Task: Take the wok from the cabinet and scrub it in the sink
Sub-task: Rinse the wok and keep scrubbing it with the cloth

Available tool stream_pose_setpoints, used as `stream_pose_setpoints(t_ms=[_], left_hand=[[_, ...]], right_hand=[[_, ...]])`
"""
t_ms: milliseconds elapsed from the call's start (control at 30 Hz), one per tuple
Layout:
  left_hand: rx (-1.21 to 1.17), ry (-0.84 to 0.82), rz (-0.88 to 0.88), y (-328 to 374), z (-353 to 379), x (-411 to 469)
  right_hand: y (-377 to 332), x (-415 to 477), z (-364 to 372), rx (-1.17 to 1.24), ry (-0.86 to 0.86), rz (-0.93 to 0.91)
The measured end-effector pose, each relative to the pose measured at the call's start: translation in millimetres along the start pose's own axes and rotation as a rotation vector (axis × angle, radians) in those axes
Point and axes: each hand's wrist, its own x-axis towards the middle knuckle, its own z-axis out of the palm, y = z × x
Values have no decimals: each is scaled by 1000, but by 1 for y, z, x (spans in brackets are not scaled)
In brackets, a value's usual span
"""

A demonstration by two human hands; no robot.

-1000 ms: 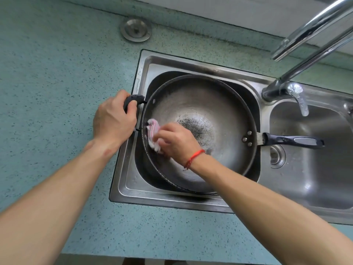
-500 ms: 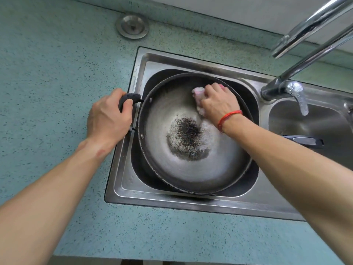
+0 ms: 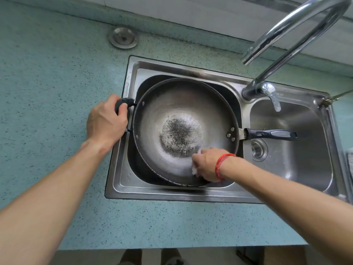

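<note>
A dark metal wok with a speckled black patch at its centre lies in the left basin of the steel sink. Its long black handle reaches right over the other basin. My left hand grips the short black helper handle at the wok's left rim. My right hand, with a red string at the wrist, holds a pale pink cloth against the wok's inner wall at the near right side. Most of the cloth is hidden under the fingers.
A chrome tap stands between the basins, its spout arching high at the upper right. The right basin has a drain strainer. A round steel drain cover lies on the teal speckled counter behind the sink.
My right hand has swept the cloth round the wok, from the left wall to the far rim and now to the near right side. My left hand kept its grip on the helper handle.
</note>
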Motion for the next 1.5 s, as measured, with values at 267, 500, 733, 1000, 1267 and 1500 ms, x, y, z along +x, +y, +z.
stream_pose_setpoints(t_ms=[267,500,733,1000,1267,1500], left_hand=[[8,1,16,-3,1,1],[-3,-1,12,-5,2,1],[-9,8,21,-7,3,1],[-25,-3,27,-11,5,3],[-23,-14,14,-4,1,2],[-24,-38,25,0,-3,0]], right_hand=[[-76,40,-2,916,302,-92],[-92,80,-39,1894,532,58],[-92,101,-85,1948,791,71],[-105,86,-77,1715,689,-78],[-100,19,-29,1394,359,-236],[-33,-30,15,495,225,-208]])
